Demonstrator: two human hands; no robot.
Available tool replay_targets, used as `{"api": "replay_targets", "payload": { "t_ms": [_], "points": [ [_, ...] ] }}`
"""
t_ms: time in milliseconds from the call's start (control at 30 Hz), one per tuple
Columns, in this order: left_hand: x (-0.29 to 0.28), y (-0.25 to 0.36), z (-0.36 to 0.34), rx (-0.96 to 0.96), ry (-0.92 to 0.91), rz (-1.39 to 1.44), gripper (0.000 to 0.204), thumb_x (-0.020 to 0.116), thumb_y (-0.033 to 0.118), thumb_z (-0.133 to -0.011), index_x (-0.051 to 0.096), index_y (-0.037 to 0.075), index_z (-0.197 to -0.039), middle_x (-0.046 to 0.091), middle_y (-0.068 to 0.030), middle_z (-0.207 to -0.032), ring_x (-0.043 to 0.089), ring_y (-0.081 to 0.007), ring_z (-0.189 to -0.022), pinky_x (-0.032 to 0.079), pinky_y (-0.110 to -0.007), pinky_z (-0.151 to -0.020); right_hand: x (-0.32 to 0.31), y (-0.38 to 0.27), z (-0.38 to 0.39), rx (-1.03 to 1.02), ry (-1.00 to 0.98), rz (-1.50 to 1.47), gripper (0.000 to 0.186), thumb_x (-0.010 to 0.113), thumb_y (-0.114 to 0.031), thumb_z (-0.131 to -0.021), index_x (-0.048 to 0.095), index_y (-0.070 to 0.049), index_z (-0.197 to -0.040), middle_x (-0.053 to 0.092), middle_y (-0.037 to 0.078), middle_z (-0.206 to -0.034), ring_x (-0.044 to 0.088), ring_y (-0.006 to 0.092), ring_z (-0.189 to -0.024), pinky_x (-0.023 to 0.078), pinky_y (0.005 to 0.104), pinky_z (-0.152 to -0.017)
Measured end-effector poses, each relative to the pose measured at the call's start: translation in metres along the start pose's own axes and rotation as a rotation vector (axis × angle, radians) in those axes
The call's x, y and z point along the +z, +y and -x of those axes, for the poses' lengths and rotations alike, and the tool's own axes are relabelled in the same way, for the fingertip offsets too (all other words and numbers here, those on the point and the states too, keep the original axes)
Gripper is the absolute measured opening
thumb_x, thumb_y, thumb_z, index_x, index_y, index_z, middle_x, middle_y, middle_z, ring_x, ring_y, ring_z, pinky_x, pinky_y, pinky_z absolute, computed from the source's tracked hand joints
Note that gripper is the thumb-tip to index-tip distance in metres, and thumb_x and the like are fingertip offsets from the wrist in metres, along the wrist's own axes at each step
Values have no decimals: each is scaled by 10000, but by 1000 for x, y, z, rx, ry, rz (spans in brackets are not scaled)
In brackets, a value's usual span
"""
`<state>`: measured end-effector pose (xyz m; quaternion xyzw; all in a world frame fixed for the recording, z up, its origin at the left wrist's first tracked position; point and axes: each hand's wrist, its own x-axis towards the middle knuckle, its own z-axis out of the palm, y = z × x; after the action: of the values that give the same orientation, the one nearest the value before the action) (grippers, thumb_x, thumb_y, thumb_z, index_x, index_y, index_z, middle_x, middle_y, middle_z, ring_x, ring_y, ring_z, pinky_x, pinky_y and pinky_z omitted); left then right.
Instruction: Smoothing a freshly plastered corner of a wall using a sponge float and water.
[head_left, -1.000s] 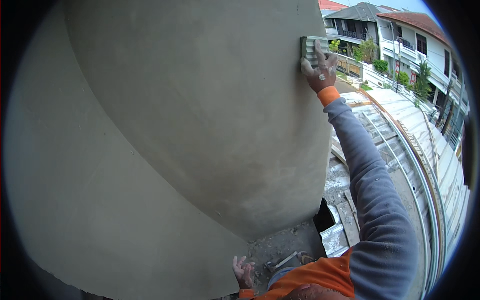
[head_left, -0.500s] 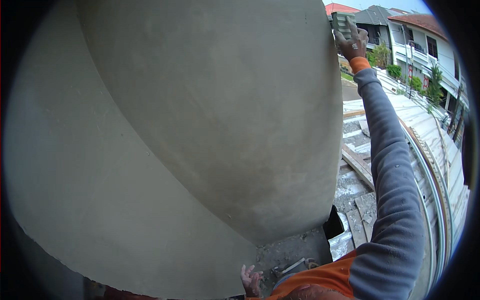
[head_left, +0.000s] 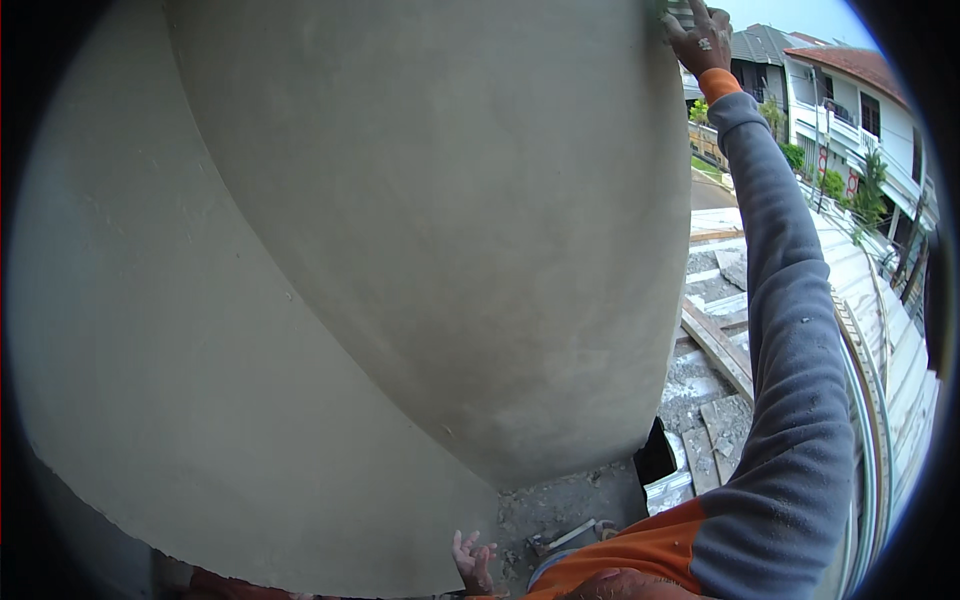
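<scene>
Moved since the earlier frame: your right hand and its ribbed block, now higher along the wall edge and partly cut off by the top of the view.

Item: ribbed block, 1. Greenish-grey, with parallel ridges on its back. Under your right fingers, which are clamped on it, 1 finger laid along the ridges. Contact with the wall: cannot be told for certain.

Item: your left hand. Fingers apart and curled, holding nothing visible; far below the right fingers, in front of the side wall.

Step in hand, by judgement: rubbing the block along the wall's upper right edge. The next move calls for a firm hold, a flat block face and even pressure at the corner.

Item: main wall. Left of and below your right fingers; grey, matt, cement-like, faintly mottled.

Item: side wall. Beyond the left fingers, to their left; smooth, a few scratches. The 2 walls meet in a line that looks curved.

Item: ledge. Right of the left fingers; rough, crumbly.

Item: boards. Well below the right fingers; straight, dusty, on ridged pale roof sheets.
</scene>
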<state>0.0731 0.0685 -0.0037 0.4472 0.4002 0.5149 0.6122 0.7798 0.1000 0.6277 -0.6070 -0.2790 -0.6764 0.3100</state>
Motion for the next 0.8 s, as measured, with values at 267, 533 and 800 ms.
{"api": "replay_targets", "payload": {
  "t_ms": [267,533,800],
  "points": [
    [36,19,6,-79,-64,-6,1019,774,257,-760,124,-29,-1490,451,-242,-1307,649,-240,-855,541,-307,-694,-48,-48,139,33,-192,-305,740,699,-337,-769,418,-321,-1454,474,257,-1162,471,435,-1095,418,512,-963],
    [40,23,0,-94,-149,9,992,760,271,-771,141,-2,-1496,446,-200,-1313,611,-209,-888,511,-302,-753,-56,8,158,161,-125,-296,732,711,-374,-792,417,-213,-1442,477,206,-1105,482,385,-1047,414,480,-932],
    [72,32,-15,-71,-178,79,931,741,222,-799,164,4,-1497,429,-193,-1335,575,-197,-952,501,-320,-815,-95,-184,291,-1,-362,-457,704,757,-265,-697,523,-276,-1361,468,233,-1188,493,392,-1045,448,509,-879]
  ]
}}
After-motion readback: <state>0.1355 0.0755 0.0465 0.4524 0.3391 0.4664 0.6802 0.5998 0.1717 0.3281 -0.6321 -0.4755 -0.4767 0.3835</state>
